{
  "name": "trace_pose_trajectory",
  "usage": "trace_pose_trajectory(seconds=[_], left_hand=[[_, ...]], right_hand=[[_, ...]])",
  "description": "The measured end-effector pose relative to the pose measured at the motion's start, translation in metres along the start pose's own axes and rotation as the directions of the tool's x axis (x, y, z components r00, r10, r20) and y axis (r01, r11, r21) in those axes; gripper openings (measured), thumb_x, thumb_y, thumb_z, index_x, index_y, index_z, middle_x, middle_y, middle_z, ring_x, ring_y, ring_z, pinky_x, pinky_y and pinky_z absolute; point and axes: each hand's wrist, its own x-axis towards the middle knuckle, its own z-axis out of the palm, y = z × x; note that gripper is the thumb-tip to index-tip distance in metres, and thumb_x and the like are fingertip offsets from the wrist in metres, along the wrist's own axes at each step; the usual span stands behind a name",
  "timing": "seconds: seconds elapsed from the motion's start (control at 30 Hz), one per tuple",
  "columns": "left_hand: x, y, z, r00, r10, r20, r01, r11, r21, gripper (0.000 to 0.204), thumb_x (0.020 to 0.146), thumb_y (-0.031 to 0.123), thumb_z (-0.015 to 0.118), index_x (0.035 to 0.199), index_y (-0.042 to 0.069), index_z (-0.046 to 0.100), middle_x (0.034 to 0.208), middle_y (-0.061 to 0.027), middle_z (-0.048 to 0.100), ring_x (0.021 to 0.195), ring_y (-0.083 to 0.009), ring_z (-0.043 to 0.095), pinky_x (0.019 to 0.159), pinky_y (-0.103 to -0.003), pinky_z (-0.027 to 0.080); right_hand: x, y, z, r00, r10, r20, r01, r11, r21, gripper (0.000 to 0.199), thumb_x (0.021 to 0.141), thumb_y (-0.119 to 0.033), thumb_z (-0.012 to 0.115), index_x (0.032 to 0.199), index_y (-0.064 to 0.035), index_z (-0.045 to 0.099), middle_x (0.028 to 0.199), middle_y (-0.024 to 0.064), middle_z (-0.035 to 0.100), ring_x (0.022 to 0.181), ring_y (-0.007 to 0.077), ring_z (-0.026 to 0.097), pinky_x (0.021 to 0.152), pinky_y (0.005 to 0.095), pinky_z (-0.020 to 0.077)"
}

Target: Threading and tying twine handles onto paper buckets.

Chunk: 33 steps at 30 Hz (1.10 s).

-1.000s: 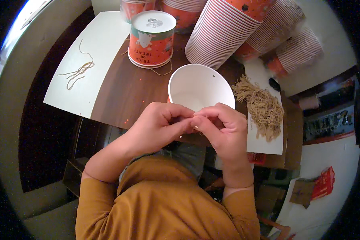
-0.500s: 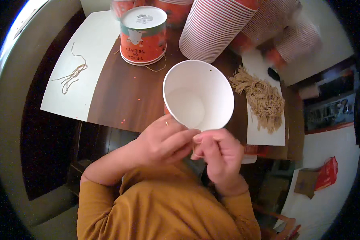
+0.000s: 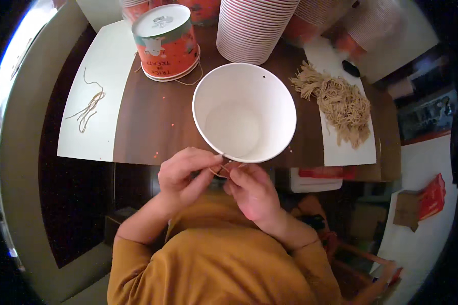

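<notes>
Pinching twine [image 3: 220, 172] under white bucket [image 3: 244, 112]

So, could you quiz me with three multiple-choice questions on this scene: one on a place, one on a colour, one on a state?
1. Where does the heap of tan strings lie?
A. on white paper right of the cup
B. inside the cup
C. on the floor

2. What colour is the inside of the paper cup at the hands?
A. orange
B. white
C. black

3. What are the left hand and right hand doing?
A. resting flat
B. pinching a thin string at the cup's rim
C. hanging apart

Answers: 1 A, the heap sits on the right sheet; 2 B, its inside shows white; 3 B, fingertips meet below the rim.
</notes>
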Motion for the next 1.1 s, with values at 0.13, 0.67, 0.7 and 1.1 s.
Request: trace_pose_trajectory(seconds=[0.13, 0.67, 0.7, 1.1], left_hand=[[-0.026, -0.004, 0.008, 0.947, -0.25, -0.201, 0.204, 0.953, -0.226, 0.02, 0.079, -0.011, 0.061, 0.097, -0.002, 0.061, 0.096, -0.0133, 0.064, 0.085, -0.0174, 0.062, 0.076, -0.028, 0.05], [-0.008, 0.007, 0.007, 0.724, -0.66, -0.201, 0.355, 0.607, -0.711, 0.008, 0.085, -0.001, 0.061, 0.091, -0.001, 0.056, 0.091, -0.0127, 0.066, 0.077, -0.0188, 0.064, 0.069, -0.032, 0.055], [-0.006, 0.01, 0.007, 0.724, -0.66, -0.201, 0.357, 0.608, -0.709, 0.008, 0.085, -0.001, 0.061, 0.091, -0.001, 0.056, 0.091, -0.0127, 0.066, 0.077, -0.0188, 0.064, 0.069, -0.032, 0.055], [-0.003, 0.015, 0.0, 0.749, -0.608, -0.262, 0.411, 0.738, -0.536, 0.01, 0.081, -0.003, 0.065, 0.086, 0.001, 0.057, 0.089, -0.0086, 0.065, 0.079, -0.0157, 0.063, 0.075, -0.028, 0.052]], right_hand=[[0.012, 0.011, -0.003, 0.993, -0.076, 0.088, 0.077, 0.997, -0.003, 0.015, 0.086, -0.016, 0.061, 0.097, -0.0066, 0.062, 0.089, -0.0004, 0.062, 0.078, 0.0094, 0.051, 0.073, 0.0247, 0.0401], [0.043, 0.009, 0.023, 0.998, -0.056, 0.035, 0.063, 0.97, -0.233, 0.017, 0.09, -0.02, 0.059, 0.095, -0.0062, 0.066, 0.08, -0.002, 0.065, 0.058, 0.0042, 0.049, 0.051, 0.0188, 0.0385], [0.046, 0.01, 0.025, 0.994, -0.099, 0.033, 0.105, 0.953, -0.285, 0.016, 0.09, -0.02, 0.059, 0.095, -0.0064, 0.066, 0.08, -0.0023, 0.065, 0.058, 0.0036, 0.049, 0.05, 0.0186, 0.0382], [0.053, 0.011, 0.031, 0.988, -0.125, 0.086, 0.148, 0.917, -0.371, 0.016, 0.089, -0.017, 0.06, 0.092, -0.0016, 0.066, 0.084, 0.0024, 0.066, 0.075, 0.0098, 0.059, 0.069, 0.0231, 0.0475]])
